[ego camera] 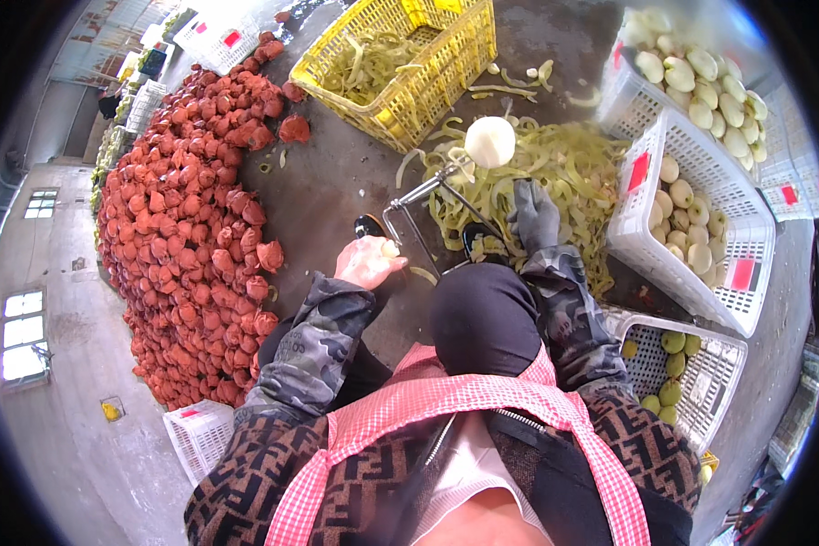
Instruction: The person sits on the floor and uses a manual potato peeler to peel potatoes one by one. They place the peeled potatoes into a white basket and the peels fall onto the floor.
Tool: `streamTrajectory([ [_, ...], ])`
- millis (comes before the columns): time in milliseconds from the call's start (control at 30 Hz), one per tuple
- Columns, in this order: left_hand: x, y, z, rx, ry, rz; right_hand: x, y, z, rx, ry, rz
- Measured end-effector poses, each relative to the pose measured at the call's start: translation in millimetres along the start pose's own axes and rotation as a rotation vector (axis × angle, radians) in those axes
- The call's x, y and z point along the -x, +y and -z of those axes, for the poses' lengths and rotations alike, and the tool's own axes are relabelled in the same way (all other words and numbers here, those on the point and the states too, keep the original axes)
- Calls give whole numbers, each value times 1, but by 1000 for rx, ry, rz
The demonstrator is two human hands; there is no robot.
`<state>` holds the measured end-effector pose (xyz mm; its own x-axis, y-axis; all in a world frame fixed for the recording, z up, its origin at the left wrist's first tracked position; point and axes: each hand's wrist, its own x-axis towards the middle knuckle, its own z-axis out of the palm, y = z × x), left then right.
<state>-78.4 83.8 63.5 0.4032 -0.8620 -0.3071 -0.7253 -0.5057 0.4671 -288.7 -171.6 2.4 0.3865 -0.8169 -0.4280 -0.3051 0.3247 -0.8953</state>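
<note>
A round, pale peeled fruit [490, 142] sits on the end of a metal hand-cranked peeler [416, 194] in front of me. My left hand [370, 263], bare, is closed around the crank handle at the peeler's near left end. My right hand [535, 215], in a grey glove, is just below and right of the fruit, over a heap of green-yellow peel strips [559, 170]. Its fingers point away from me; whether they hold anything is hidden. My knee [484, 321] is close behind the peeler.
A large pile of red-wrapped round items [184, 232] lies on the left. A yellow crate [396, 102] holds peel strips. On the right, white crates [696, 211] hold peeled fruits [682, 194], and a nearer crate [723, 382] holds unpeeled green fruits [669, 392].
</note>
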Motion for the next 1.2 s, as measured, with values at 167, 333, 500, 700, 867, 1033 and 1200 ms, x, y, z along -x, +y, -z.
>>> streamTrajectory([
  [167, -6, -6, -14, -194, 55, -185, 27, -40, 7, -328, -62, 31],
  [333, -5, 3, 5, -73, -112, 214, 18, -82, 17, -446, -271, -121],
  [500, -4, 5, 13, -164, -101, 68, -17, -115, 31, -167, -601, -113],
  [700, -8, -4, 45, -250, 113, 44, -38, -53, 5, -413, -760, -191],
  [867, -27, -7, 67, -298, 207, 117, -17, 17, -9, -445, -826, -222],
  [1033, -28, -10, 63, -363, 198, 70, 2, -25, 17, -451, -506, -190],
  [1200, -9, 10, 47, -334, 207, 93, -11, -112, 12, -43, -524, -94],
])
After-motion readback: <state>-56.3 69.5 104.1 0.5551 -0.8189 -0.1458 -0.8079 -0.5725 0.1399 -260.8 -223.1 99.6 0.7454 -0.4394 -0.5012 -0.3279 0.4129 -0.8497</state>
